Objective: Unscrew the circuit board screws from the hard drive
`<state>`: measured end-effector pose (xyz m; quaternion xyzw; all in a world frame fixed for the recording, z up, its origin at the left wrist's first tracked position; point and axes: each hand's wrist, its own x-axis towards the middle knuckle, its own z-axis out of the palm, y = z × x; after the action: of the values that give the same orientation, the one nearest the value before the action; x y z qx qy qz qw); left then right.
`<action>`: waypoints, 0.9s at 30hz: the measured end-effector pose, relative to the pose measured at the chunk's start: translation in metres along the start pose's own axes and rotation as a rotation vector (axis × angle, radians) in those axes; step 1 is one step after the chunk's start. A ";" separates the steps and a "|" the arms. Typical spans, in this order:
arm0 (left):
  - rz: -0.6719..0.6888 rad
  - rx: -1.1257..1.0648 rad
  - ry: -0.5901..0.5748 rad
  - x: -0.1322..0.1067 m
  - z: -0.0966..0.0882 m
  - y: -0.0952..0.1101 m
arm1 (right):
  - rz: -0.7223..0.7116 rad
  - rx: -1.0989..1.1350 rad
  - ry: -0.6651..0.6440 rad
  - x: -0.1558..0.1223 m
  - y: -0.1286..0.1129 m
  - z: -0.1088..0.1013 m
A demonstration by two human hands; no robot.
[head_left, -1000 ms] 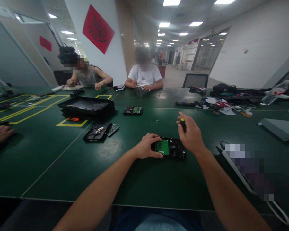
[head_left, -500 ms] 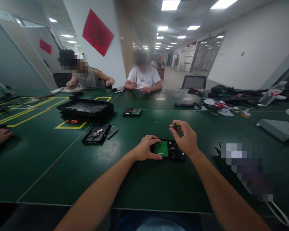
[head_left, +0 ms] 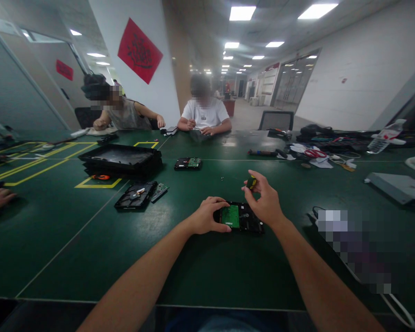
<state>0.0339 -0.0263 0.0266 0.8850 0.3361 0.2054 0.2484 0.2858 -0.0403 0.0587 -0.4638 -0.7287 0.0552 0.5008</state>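
A black hard drive [head_left: 251, 220] lies flat on the green table in front of me, its green circuit board [head_left: 231, 216] facing up. My left hand [head_left: 209, 216] grips the drive's left end, thumb on the near edge and fingers on the far edge. Above the drive's right part, my right hand [head_left: 267, 199] holds a short screwdriver [head_left: 251, 182] by its yellow and black handle. The shaft and tip are hidden, so I cannot tell whether it touches the drive. Tiny light specks [head_left: 222, 178], perhaps screws, lie beyond the drive.
An opened drive case [head_left: 134, 196] and a loose circuit board [head_left: 159, 192] lie left, before stacked black trays [head_left: 121, 157]. Another hard drive [head_left: 187, 163] sits farther back. Scissors [head_left: 314, 153], a bottle [head_left: 387, 137] and a grey metal box [head_left: 397, 186] are right. Two people sit opposite; another person's hand [head_left: 0, 199] rests far left.
The view has shifted slightly. My left hand keeps its grip on the hard drive, and the screwdriver handle in my right hand has turned a little between the fingers.
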 end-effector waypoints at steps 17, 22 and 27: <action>0.003 0.000 0.012 0.000 0.000 0.002 | -0.004 0.008 -0.017 -0.004 0.004 0.010; 0.000 -0.003 0.010 0.000 0.000 0.001 | -0.015 0.008 -0.020 -0.002 0.002 0.008; -0.007 0.019 0.030 0.002 0.005 0.001 | 0.002 0.068 0.134 -0.001 -0.009 0.004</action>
<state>0.0386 -0.0267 0.0240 0.8828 0.3451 0.2146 0.2355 0.2773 -0.0449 0.0611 -0.4500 -0.6907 0.0491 0.5639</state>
